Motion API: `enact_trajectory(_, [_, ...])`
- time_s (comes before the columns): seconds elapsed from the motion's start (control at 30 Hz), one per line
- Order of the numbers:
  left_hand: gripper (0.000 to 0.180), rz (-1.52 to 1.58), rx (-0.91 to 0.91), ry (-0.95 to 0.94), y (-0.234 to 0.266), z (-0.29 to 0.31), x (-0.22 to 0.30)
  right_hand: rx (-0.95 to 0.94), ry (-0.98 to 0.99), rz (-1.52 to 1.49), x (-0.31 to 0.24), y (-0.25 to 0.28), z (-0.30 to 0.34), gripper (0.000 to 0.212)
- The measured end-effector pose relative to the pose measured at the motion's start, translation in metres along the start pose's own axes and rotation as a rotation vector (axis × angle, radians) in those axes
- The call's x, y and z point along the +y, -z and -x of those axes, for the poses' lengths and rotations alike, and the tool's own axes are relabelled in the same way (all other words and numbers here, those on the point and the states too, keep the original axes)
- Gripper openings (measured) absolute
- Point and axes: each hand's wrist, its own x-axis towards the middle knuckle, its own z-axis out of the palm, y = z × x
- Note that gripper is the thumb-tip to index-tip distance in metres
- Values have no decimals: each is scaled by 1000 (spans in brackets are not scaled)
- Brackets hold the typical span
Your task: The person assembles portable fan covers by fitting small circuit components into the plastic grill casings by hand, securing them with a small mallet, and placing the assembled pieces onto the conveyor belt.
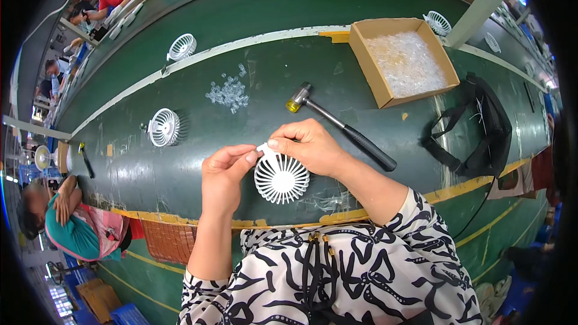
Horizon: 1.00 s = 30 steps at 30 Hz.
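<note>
In front of me, close to the bench's near edge, a white round slotted fan cover (282, 180) is held face up. My right hand (313, 147) grips its short neck from the right, thumb pressed on top. My left hand (224, 174) is closed in a pinch, thumb and forefinger meeting at the left side of the same neck. Whatever lies between those left fingertips is too small to make out. Beyond my hands is a loose pile of small clear plastic pieces (230, 94). A mallet (337, 121) with a yellow tip and black grip lies past my right hand.
An open cardboard box (376, 78) of clear plastic pieces stands at the back right. Right of it lies a black bag (490, 126). Other white fan covers rest left (164, 127) and far left (182, 47). A co-worker in teal (78, 229) sits at left.
</note>
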Motion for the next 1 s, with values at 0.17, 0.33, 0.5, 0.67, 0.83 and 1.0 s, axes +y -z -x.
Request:
enact_trajectory(0.17, [16,-151,30,-98,-12,6,4,-8,-18,12,-8,-1,1,22])
enact_trajectory(0.33, [18,28,46,88,-21,-7,-2,16,2,65,5,6,-1,19])
enact_trajectory(0.5, [18,91,2,154,-14,-12,-3,49,86,131,3,2,-3,17])
enact_trajectory(0.67, [16,91,23,174,-7,-25,-2,108,205,302,-3,8,-1,11])
enact_trajectory(0.83, [15,-118,-92,123,-10,-62,30,214,279,289,4,14,-5,25])
enact_trajectory(1.0, [16,-680,-77,-304,-23,-129,85,242,254,408,13,12,-14,33])
